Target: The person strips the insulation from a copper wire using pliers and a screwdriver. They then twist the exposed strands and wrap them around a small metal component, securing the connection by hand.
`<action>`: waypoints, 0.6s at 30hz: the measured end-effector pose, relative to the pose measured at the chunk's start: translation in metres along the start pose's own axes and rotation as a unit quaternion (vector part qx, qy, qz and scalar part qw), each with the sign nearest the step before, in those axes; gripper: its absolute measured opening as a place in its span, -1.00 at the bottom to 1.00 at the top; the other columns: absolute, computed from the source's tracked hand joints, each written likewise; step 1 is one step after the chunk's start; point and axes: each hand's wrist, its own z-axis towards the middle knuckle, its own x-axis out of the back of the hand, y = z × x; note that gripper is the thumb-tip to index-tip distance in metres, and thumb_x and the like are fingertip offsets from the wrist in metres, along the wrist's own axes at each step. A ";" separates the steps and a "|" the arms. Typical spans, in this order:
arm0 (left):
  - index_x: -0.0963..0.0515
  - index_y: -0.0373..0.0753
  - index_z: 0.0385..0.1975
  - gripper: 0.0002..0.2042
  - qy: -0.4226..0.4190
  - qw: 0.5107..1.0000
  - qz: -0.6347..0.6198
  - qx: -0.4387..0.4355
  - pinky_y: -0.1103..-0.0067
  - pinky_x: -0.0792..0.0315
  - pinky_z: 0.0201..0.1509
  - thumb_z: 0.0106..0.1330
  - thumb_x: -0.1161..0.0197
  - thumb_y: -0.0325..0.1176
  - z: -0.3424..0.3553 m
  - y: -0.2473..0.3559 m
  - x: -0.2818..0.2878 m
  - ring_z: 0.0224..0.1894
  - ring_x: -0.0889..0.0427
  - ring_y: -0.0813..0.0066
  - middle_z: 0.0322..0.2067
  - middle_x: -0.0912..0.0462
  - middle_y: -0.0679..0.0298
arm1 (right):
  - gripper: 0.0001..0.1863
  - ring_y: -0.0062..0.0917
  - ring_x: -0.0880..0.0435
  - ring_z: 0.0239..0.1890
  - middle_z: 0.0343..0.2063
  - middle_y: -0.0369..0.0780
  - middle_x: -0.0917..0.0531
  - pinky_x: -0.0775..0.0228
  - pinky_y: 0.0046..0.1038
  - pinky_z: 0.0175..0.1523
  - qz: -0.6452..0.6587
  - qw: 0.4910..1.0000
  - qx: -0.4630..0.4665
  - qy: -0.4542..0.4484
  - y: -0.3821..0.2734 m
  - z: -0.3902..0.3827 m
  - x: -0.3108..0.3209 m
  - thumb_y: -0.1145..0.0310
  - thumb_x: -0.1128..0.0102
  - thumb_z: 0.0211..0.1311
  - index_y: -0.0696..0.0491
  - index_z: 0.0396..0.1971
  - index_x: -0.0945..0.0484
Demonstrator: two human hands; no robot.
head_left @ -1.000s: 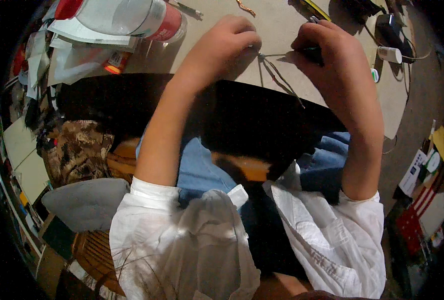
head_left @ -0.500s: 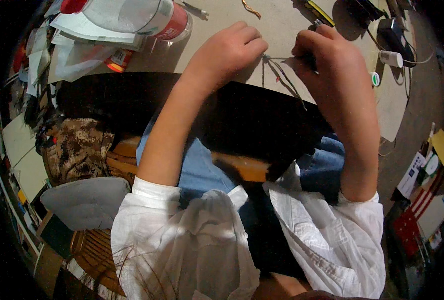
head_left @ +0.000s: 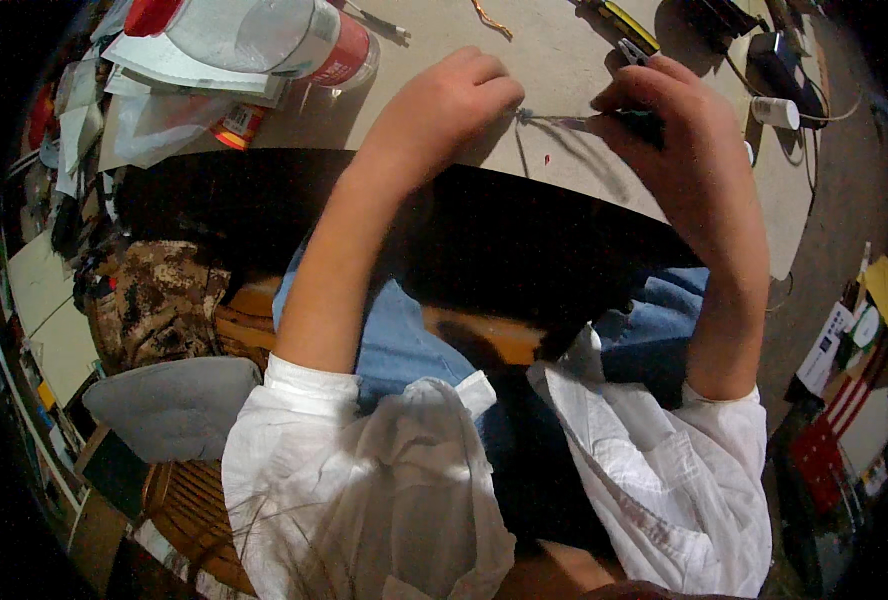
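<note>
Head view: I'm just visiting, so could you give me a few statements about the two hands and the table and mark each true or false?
1. The left hand and the right hand are both over the table. True.
2. A thin wire runs between the two hands. True.
3. The right hand is empty. False: it grips a dark tool at the wire's end.
4. A clear plastic jar with a red lid lies to the left of the hands. True.
5. The sleeves are black. False: they are white.

A clear plastic bottle lies on white papers; a small white cylinder stands far right
</note>
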 end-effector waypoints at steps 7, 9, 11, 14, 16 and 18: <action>-0.58 -0.24 -0.19 -0.80 -0.009 1.000 -0.004 0.019 0.35 -0.55 -0.07 0.17 -0.29 -0.47 -0.005 -0.005 -0.003 -0.12 -0.61 0.10 -0.23 -0.60 0.14 | -0.83 -0.49 -0.66 -0.17 -0.23 -0.21 -0.63 -0.48 -0.52 -0.03 0.042 0.998 -0.011 0.051 0.038 0.006 0.001 0.53 -0.34 0.26 0.12 -0.15 -0.66; -0.59 -0.24 -0.20 -0.80 -0.010 1.000 -0.005 0.015 0.35 -0.55 -0.08 0.18 -0.30 -0.46 -0.003 -0.005 -0.001 -0.14 -0.61 0.10 -0.25 -0.60 0.14 | -0.80 -0.47 -0.67 -0.10 -0.17 -0.20 -0.64 -0.49 -0.52 0.02 0.043 0.996 0.011 0.076 0.056 0.010 -0.005 0.53 -0.28 0.32 0.11 -0.08 -0.65; -0.59 -0.24 -0.20 -0.81 -0.002 1.000 -0.008 0.008 0.35 -0.55 -0.09 0.18 -0.30 -0.46 -0.002 -0.005 0.000 -0.16 -0.61 0.11 -0.26 -0.61 0.15 | -0.79 -0.44 -0.67 -0.10 -0.15 -0.19 -0.65 -0.50 -0.50 0.04 0.025 0.996 0.035 0.083 0.067 0.013 -0.013 0.54 -0.28 0.31 0.11 -0.07 -0.65; -0.60 -0.25 -0.20 -0.81 0.008 1.000 -0.021 0.020 0.35 -0.55 -0.11 0.19 -0.33 -0.46 -0.001 0.000 0.001 -0.17 -0.61 0.13 -0.27 -0.61 0.17 | -0.75 -0.37 -0.68 -0.08 -0.13 -0.18 -0.66 -0.50 -0.45 0.04 0.029 0.994 0.021 0.102 0.072 0.014 -0.024 0.54 -0.31 0.27 0.10 -0.05 -0.64; -0.60 -0.25 -0.19 -0.80 0.002 0.999 -0.021 0.030 0.35 -0.55 -0.12 0.18 -0.34 -0.46 0.000 0.000 -0.001 -0.16 -0.61 0.13 -0.26 -0.61 0.17 | -0.73 -0.35 -0.68 -0.07 -0.14 -0.18 -0.66 -0.50 -0.45 0.03 0.025 0.993 0.017 0.115 0.061 0.017 -0.028 0.54 -0.33 0.25 0.08 -0.04 -0.65; -0.61 -0.24 -0.19 -0.80 0.001 0.999 -0.022 0.033 0.36 -0.56 -0.12 0.18 -0.34 -0.46 0.001 0.001 0.000 -0.16 -0.62 0.13 -0.26 -0.61 0.17 | -0.77 -0.35 -0.68 -0.13 -0.18 -0.18 -0.67 -0.50 -0.43 -0.04 -0.038 0.985 0.062 0.155 0.060 0.021 -0.032 0.53 -0.36 0.20 0.08 -0.14 -0.65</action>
